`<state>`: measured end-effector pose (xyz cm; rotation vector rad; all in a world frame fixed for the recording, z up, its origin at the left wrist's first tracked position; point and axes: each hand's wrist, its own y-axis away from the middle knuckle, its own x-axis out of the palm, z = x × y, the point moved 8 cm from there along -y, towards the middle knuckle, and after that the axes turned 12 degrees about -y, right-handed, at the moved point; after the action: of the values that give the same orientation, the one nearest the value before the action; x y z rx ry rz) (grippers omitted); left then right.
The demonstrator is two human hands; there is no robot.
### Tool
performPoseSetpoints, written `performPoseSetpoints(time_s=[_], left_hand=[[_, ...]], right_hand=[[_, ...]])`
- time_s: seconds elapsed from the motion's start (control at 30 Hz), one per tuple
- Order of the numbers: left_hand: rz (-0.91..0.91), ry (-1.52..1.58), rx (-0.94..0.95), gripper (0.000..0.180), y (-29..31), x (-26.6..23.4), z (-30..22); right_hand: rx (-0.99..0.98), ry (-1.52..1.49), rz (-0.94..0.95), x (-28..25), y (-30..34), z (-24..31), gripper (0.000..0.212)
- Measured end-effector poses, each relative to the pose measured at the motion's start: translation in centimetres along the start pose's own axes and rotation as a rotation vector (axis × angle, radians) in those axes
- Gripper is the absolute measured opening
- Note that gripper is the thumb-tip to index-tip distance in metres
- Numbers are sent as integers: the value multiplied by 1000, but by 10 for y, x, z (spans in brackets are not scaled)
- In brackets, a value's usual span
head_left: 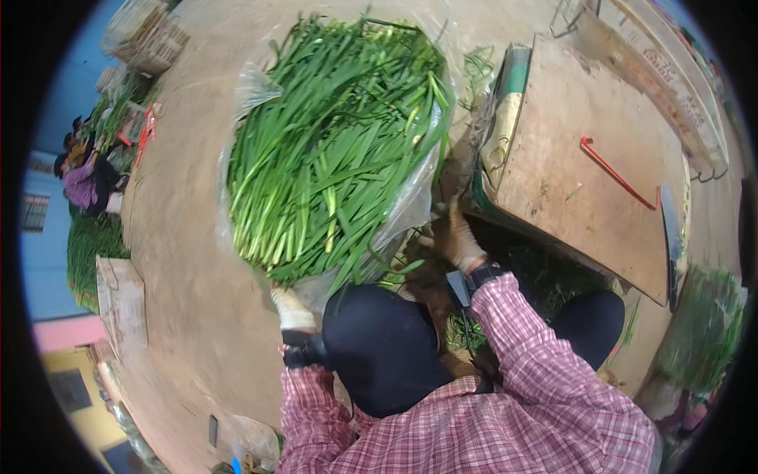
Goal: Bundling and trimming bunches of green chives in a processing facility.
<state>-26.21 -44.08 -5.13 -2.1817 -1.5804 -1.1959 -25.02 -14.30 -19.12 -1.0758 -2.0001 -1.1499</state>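
Observation:
A large heap of long green stalks with flat leaves and pale stem ends (332,150) lies in a clear plastic sheet (407,217) on the ground in front of my knees. My left hand (292,308), in a pale glove, is at the heap's near left edge; its fingers are hidden by the plastic and leaves. To the right of the heap, my gloved right hand (458,241) is stretched out beside the near left corner of the wooden board (584,150). Its fingers are apart, and I see nothing held in them.
On the board lie a red hooked rod (620,174) and a knife (671,229) along the right edge. Wrapped greens (703,324) stand at far right. Crates (122,304) line the left side, where a person in purple (83,182) sits. Loose trimmings lie below the board.

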Motion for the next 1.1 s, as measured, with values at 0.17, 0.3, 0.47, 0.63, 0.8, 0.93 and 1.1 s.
performPoseSetpoints(time_s=[0.17, 0.3, 0.47, 0.63, 0.8, 0.93, 1.1], left_hand=[[-283, 29, -75, 86, 0, -50, 20], [-487, -201, 16, 81, 41, -79, -14], [-587, -406, 49, 74, 64, -94, -25], [-621, -579, 81, 69, 67, -95, -38], [-667, -715, 110, 63, 88, -99, -51], [-707, -806, 115, 59, 105, -100, -59], [-798, -838, 167, 59, 149, -100, -66]], right_hand=[[-214, 923, -170, -11, -65, 65, 77], [-121, 605, -218, -30, -79, 8, 73], [-15, 847, -185, -14, -62, -13, 93], [20, 879, -208, -35, -65, -9, 93], [-33, 748, -192, -54, -64, -29, 78], [-61, 814, -293, -82, -50, -31, 54], [-23, 808, -300, -75, -35, -71, 50]])
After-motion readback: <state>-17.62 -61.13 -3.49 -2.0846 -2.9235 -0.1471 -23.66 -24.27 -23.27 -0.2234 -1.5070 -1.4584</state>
